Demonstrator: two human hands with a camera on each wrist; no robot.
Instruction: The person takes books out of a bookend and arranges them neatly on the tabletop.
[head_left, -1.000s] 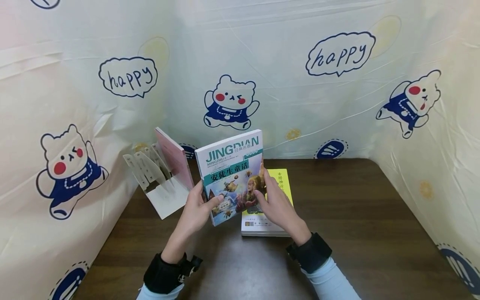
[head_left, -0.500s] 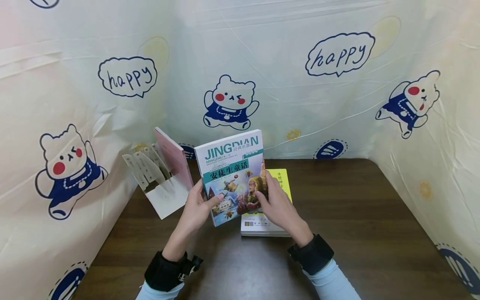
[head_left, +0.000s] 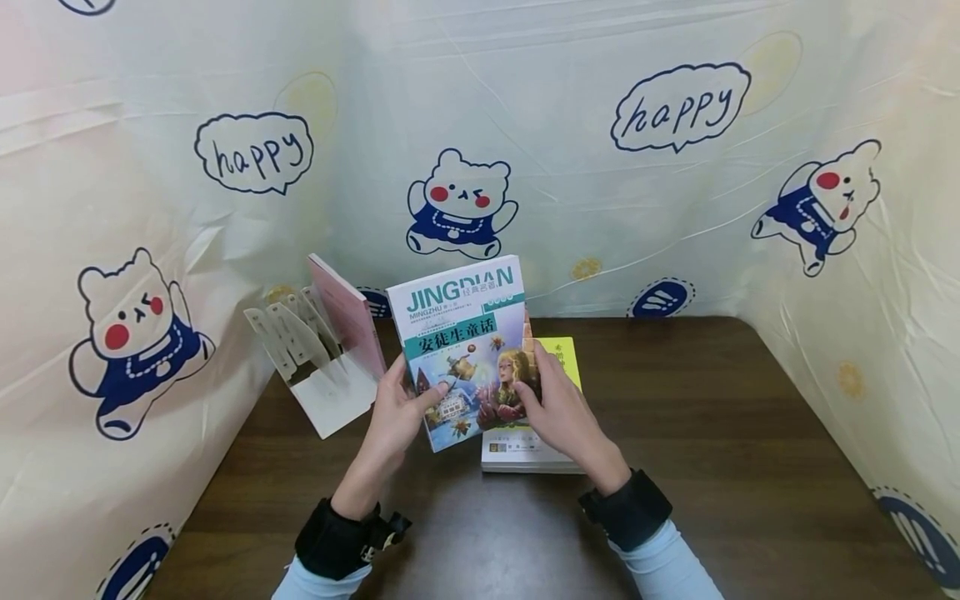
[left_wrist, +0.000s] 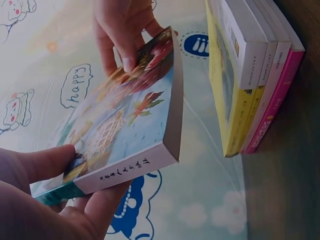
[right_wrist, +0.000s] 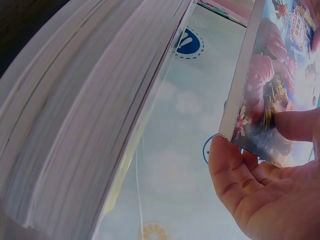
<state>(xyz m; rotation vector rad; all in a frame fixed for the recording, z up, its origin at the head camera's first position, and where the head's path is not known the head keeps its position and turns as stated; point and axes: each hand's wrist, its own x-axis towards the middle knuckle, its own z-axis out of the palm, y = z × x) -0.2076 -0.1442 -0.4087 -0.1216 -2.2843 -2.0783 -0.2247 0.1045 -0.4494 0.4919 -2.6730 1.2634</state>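
A paperback book [head_left: 468, 350] with a teal and white cover marked JINGDIAN is held up, tilted, above the table. My left hand [head_left: 397, 408] grips its left side, thumb on the cover and fingers behind. On the right side my right hand [head_left: 562, 408] grips it in the same manner. The left wrist view shows the white and teal spine [left_wrist: 130, 172] by the left hand. Behind and below the held book lies a stack of books [head_left: 532, 454], with a yellow cover on top and a pink spine [left_wrist: 275, 107] at the bottom.
Left of the hands, a white bookend rack [head_left: 333, 396] with several upright dividers stands on the brown table [head_left: 712, 458]. A pink book [head_left: 348, 312] leans upright in it. A printed cloth [head_left: 570, 192] hangs behind and along both sides.
The held book has tipped slightly and shifted a little to the left at its top. Both hands have kept their grip with only small movements. The stack and rack stay put.
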